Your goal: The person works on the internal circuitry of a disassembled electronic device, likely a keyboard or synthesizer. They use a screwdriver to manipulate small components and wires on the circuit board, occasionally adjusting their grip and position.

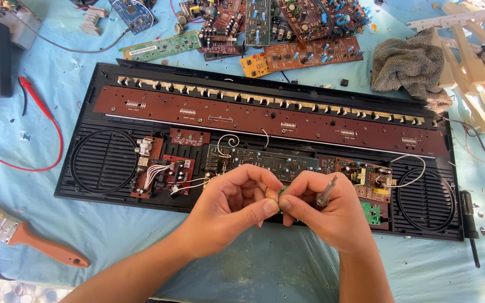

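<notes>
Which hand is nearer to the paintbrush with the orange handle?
Left. The left hand is over the lower middle of the opened black keyboard case, to the right of the paintbrush. The right hand is farther right, beyond the left one.

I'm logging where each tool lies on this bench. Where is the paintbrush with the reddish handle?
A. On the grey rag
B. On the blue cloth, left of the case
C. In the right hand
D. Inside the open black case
B: the paintbrush lies on the blue cloth, left of the open black case.
</notes>
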